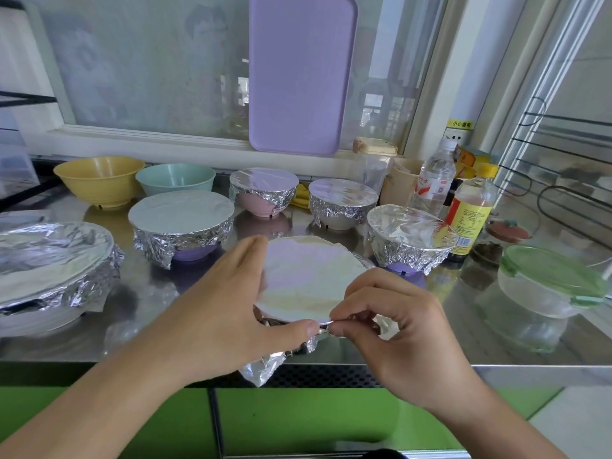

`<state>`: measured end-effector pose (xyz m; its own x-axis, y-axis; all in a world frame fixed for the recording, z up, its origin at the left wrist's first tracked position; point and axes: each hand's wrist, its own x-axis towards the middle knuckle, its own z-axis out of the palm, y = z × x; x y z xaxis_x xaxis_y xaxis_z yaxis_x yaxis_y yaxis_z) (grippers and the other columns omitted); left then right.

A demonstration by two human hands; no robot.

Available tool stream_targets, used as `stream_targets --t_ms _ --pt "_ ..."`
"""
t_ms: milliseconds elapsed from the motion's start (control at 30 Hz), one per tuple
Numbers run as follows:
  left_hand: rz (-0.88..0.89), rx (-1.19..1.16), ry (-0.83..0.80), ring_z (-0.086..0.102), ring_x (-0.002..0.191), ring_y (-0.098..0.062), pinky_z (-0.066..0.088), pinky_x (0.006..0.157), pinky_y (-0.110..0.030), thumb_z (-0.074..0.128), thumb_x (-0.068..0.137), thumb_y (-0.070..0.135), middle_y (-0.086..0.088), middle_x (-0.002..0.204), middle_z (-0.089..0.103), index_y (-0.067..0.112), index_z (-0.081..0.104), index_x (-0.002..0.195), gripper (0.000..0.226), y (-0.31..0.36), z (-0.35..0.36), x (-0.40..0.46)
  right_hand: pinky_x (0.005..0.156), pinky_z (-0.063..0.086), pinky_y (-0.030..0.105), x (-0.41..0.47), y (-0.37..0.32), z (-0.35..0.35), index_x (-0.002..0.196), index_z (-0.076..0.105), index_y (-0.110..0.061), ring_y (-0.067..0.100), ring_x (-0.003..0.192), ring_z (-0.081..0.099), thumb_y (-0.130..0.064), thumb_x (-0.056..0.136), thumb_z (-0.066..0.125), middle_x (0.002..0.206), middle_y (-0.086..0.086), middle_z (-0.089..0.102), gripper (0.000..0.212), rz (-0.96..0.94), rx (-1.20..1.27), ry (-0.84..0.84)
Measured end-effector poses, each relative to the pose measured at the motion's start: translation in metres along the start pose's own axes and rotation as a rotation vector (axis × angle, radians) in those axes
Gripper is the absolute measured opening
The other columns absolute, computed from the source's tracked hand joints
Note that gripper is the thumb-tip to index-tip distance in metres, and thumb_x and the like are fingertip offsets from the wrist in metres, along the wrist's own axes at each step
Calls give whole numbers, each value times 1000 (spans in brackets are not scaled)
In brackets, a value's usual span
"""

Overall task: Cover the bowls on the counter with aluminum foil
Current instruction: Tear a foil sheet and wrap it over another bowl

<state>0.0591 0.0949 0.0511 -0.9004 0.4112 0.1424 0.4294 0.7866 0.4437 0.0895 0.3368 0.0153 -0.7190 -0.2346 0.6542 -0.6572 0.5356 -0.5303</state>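
Note:
A bowl near the counter's front edge has a sheet of aluminum foil (306, 279) stretched flat over its top. My left hand (231, 303) grips its left rim, thumb along the near edge. My right hand (390, 323) pinches the foil's near edge between thumb and fingers. A loose foil corner (261, 367) hangs over the counter edge. Several foil-covered bowls stand around: a large one (49, 260) at left, a purple one (180, 217), a pink one (263, 187), a grey one (342, 200), another purple one (410, 240). A yellow bowl (99, 178) and a teal bowl (175, 178) stand uncovered at the back left.
A steel counter (149, 293) carries everything. At right stand a lidded glass container (549, 283), a sauce bottle (470, 217), a water bottle (433, 177) and a beige cup (397, 183). A lilac tray (301, 74) leans on the window behind.

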Motion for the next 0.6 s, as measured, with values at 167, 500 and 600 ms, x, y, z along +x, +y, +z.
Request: stream_targets --t_ms 167,500,600 --pt "8 -87 -21 12 117 42 26 92 4 68 65 87 61 126 1 38 6 158 122 -5 -6 4 63 50 30 3 -8 6 88 82 -17 16 74 66 -6 87 85 90 -9 67 12 -43 29 -24" --pt "53 -72 70 39 121 9 42 92 -21 70 61 92 36 125 34 49 31 134 93 -10 2 7 64 50 29 5 -2 5 85 82 -16 16 75 67 2 83 87 88 -7 69 18 -23 5 6" --pt "48 -41 56 33 131 7 38 103 -22 73 57 91 31 142 30 35 25 152 120 -17 1 10 65 53 30 6 -2 0 88 84 -15 18 79 71 -3 87 85 90 -8 72 12 -11 70 -26"
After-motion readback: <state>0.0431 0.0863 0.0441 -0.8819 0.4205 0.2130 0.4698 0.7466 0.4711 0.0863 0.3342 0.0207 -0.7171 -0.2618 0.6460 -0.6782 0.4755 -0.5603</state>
